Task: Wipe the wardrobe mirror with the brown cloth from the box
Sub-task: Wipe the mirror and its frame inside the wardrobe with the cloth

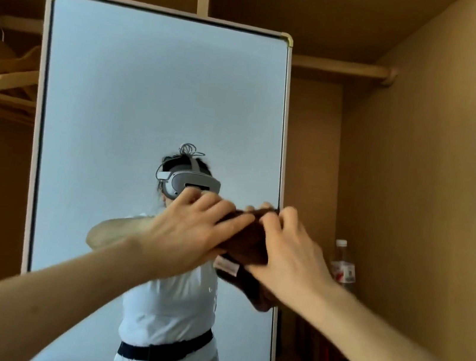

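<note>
a tan wooden wardrobe interior [400, 190], its hanging rail [342, 66] carrying wooden hangers [1, 74] at the left.

Bunched dark-brown cloth [247, 241] with pale label, held up before right edge of tall, upright, pale-framed wardrobe mirror [151, 88].

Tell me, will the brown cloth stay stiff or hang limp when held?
Probably limp: the cloth bunches between the left hand and right hand, and its lower end droops. Likely light: curled fingers alone carry it.

Wooden hangers [1, 74] on a rail [21, 22] at left; capped bottle [342, 267] at right.
</note>
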Motion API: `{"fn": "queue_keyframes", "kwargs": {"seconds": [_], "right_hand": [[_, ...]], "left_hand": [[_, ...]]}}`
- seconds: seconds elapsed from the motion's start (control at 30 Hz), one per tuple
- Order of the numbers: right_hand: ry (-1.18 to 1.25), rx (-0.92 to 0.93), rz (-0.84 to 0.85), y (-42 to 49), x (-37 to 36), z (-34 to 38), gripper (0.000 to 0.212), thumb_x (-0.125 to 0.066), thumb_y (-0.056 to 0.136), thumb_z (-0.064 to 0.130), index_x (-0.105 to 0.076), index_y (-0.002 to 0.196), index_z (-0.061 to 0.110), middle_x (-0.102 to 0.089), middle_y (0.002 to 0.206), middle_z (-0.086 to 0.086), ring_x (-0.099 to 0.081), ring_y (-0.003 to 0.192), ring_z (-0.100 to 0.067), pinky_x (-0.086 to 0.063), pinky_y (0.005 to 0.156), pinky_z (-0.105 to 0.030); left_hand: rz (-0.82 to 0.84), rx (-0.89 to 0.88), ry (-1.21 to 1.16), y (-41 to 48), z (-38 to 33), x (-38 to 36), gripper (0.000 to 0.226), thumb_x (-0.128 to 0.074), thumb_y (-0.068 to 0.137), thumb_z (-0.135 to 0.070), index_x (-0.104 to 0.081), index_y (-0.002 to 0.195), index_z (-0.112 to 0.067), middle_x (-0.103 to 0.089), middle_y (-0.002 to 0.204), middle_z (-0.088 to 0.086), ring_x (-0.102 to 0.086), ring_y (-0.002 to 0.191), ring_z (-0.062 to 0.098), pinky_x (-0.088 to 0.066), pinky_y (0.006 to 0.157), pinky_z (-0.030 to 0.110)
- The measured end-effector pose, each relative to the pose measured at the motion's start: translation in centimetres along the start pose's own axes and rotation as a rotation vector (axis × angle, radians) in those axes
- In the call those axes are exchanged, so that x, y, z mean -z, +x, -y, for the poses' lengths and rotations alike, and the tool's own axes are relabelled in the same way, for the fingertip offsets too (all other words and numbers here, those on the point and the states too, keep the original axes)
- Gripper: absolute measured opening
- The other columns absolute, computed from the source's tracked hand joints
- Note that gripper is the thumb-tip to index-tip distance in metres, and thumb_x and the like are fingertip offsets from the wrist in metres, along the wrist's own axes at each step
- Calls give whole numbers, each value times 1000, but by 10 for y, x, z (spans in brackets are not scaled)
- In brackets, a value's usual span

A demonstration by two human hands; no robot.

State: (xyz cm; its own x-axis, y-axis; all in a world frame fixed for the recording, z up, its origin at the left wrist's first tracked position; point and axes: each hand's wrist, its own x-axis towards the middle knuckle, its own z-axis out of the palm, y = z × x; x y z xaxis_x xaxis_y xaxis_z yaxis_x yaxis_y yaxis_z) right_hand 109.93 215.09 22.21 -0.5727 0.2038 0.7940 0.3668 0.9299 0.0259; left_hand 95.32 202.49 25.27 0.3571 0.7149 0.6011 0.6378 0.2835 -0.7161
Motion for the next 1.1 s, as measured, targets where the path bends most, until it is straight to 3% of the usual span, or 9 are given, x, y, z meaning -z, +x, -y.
{"fn": "queue_keyframes", "kwargs": {"seconds": [0.07, 0.2, 0.37, 0.7, 0.8, 0.87, 0.93, 1.0, 1.1], "right_hand": [[3, -22, -46, 36, 26, -4, 64, -57, 77, 52, -37, 126, 15, -33, 118, -7, -47, 107, -28, -44, 75, -38], [-41, -3, -177, 93, 57, -8, 58, -68, 79, 31, -39, 127, 15, -36, 119, -8, -46, 105, -29, -37, 67, -34], [-48, -6, -237, 55, 27, -7, 53, -68, 80, 26, -39, 124, 15, -34, 118, -7, -42, 106, -26, -42, 67, -31], [123, -43, 204, -32, -2, -6, 55, -64, 83, 36, -37, 129, 23, -39, 121, -1, -45, 108, -20, -49, 84, -34], [256, -61, 123, -17, 27, -7, 66, -69, 78, 34, -33, 132, 31, -52, 119, 3, -52, 106, -19, -50, 84, -38], [370, -156, -16, -8, 47, -9, 76, -72, 76, 41, -31, 138, 27, -53, 126, 1, -53, 112, -21, -48, 90, -39], [598, -343, -49, -5, 64, -12, 83, -72, 73, 51, -34, 141, 20, -51, 133, 1, -51, 119, -21, -45, 97, -40], [921, -422, 27, -5, 72, -8, 53, -70, 78, 46, -57, 121, 16, -65, 115, 0, -60, 109, -19, -50, 89, -34], [1268, -451, 162, -4, 70, 12, 15, -64, 87, 29, -69, 95, 18, -73, 94, -2, -67, 94, -18, -54, 78, -31]], "left_hand": [[-26, 82, 73, 28, 24, 13, 56, -46, 82, -42, -51, 134, -21, -61, 105, 6, -56, 92, 31, -39, 76, 42], [-77, 254, 83, 67, 58, 32, 61, -37, 79, -43, -48, 135, -20, -59, 109, 9, -54, 95, 35, -39, 76, 46], [-155, 277, 45, 44, 25, 10, 54, -49, 83, -38, -51, 133, -18, -59, 109, 8, -53, 94, 33, -38, 75, 44], [220, 138, -129, -12, -44, 15, 57, -53, 86, -42, -43, 139, -23, -54, 124, -1, -51, 113, 25, -42, 83, 44], [317, 391, -432, 5, -30, 36, 55, -55, 86, -37, -41, 139, -27, -51, 132, -4, -45, 122, 22, -37, 99, 40], [183, 589, -765, 11, -19, 55, 42, -57, 85, -30, -53, 127, -23, -64, 114, -1, -58, 105, 20, -48, 90, 36], [101, 772, -1054, 8, -10, 66, 31, -59, 90, -23, -55, 120, -27, -67, 103, -4, -64, 90, 8, -52, 75, 17], [109, 895, -1295, -1, -8, 72, 30, -60, 92, -24, -50, 117, -36, -67, 103, -7, -65, 83, 2, -50, 65, 10], [191, 939, -1347, -13, -12, 70, 40, -65, 81, -46, -51, 119, -44, -66, 113, -9, -65, 99, 7, -53, 87, 28]]}}
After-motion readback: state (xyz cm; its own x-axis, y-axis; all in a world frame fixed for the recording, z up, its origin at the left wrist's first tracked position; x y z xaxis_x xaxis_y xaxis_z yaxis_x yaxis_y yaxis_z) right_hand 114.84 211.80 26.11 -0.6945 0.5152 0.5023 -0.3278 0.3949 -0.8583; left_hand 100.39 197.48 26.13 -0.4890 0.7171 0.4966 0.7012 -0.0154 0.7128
